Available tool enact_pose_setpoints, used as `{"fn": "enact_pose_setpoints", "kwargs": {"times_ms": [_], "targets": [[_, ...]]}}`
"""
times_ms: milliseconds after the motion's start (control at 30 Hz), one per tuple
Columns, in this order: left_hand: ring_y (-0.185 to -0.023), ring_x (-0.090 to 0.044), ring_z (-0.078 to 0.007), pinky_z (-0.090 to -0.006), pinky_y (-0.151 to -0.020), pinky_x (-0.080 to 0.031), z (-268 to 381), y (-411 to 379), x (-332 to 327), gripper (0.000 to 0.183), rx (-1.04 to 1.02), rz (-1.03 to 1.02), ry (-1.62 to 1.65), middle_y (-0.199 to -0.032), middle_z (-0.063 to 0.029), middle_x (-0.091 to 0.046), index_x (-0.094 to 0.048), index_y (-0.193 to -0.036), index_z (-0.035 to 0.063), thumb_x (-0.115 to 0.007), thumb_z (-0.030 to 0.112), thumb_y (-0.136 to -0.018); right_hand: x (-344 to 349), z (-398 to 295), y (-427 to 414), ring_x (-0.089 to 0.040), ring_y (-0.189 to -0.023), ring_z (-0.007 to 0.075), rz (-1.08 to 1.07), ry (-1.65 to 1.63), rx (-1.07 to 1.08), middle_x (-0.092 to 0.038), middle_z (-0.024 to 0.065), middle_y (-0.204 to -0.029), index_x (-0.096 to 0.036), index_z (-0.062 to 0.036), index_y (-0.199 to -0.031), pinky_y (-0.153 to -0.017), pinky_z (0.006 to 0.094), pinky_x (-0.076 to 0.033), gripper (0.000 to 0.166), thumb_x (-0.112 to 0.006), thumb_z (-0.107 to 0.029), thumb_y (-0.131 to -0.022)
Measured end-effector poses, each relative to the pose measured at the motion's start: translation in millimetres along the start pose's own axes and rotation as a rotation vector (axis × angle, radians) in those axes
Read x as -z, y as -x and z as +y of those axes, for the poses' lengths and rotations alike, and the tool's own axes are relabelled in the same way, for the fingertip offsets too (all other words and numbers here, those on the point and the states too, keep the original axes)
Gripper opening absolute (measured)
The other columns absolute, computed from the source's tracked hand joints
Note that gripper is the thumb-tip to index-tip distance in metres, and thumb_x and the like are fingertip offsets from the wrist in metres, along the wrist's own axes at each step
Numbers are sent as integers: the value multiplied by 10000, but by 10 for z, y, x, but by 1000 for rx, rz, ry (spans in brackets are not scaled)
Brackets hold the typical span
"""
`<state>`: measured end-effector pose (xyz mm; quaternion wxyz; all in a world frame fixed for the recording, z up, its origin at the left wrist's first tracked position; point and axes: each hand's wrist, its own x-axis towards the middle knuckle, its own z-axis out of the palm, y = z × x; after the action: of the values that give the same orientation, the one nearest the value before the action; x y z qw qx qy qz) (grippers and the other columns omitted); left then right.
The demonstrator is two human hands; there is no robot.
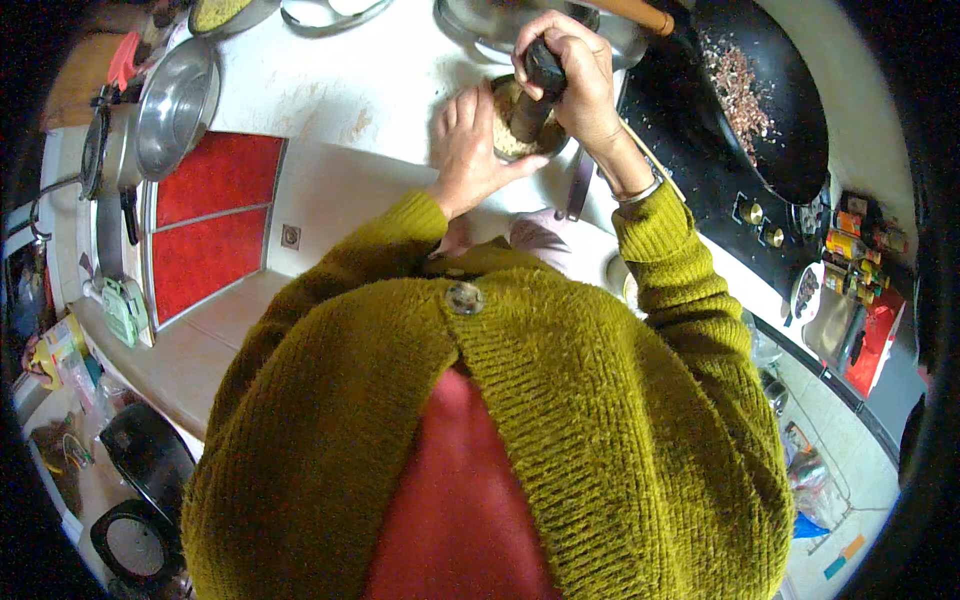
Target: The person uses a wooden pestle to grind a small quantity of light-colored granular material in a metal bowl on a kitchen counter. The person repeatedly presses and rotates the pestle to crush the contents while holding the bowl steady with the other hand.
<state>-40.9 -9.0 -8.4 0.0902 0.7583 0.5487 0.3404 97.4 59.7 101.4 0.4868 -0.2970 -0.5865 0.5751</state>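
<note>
My right hand (581, 86) is wrapped around the top of a dark pestle (531, 116). The pestle's lower end stands in a small dark mortar (553, 148), among pale yellowish crushed bits (508, 141). My left hand (474, 154) clasps the mortar's near left side, thumb along the near rim and fingers at the left. Part of the mortar is hidden behind my right hand and the pestle. Just below it, a purple-grey blade-like utensil (579, 186) lies at the edge of the white countertop (322, 82).
To the right, a black wok (799, 112) with chopped reddish bits sits on a black cooktop (660, 150). A white spoon-shaped dish (807, 294) holds dark pieces. At the left, a steel bowl (176, 109) overhangs the counter edge above red cabinet doors (214, 232). A wooden handle (637, 15) juts in at the top.
</note>
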Motion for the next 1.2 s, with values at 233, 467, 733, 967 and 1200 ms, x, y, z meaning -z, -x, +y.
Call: {"fn": "enact_pose_setpoints", "kwargs": {"times_ms": [233,467,733,967,1200], "targets": [[-1180,-415,-366,-485,-1003,-324,19,17,3,1146,25,-10,-28,-1261,-224,-451,-348,-1372,-110,-803,608,-604,126,-387,-126,-454,-526,120,87,-280,83,-562,91,-696,-552,23,-866,-508,259,-376,321,-378,-241,-923],[-1180,-416,-383,-509,-999,-326,38,79,-17,1162,20,-19,19,-1272,-228,-447,-338,-1378,-112,-809,604,-594,59,43,17,-454,-523,132,40,-117,12,-546,100,-670,-550,26,-876,-532,266,-382,325,-362,-230,-947],[-1161,-421,-376,-501,-997,-314,-20,41,-26,1155,-23,21,-11,-1264,-245,-440,-343,-1375,-129,-791,618,-617,161,-269,-22,-457,-541,130,16,-120,60,-552,97,-705,-550,22,-878,-526,263,-376,337,-358,-246,-953],[-1161,-430,-375,-495,-984,-320,17,-12,4,1146,-28,35,5,-1240,-233,-462,-359,-1369,-114,-805,604,-594,173,-32,5,-460,-524,122,-27,-85,21,-554,92,-677,-543,25,-884,-505,255,-377,385,-384,-317,-959],[-1130,-426,-365,-514,-976,-315,10,28,-7,1173,-22,9,38,-1236,-216,-449,-337,-1386,-115,-816,597,-587,106,-69,145,-462,-534,127,-32,42,46,-564,106,-699,-549,33,-875,-522,263,-380,335,-366,-239,-942]]}}
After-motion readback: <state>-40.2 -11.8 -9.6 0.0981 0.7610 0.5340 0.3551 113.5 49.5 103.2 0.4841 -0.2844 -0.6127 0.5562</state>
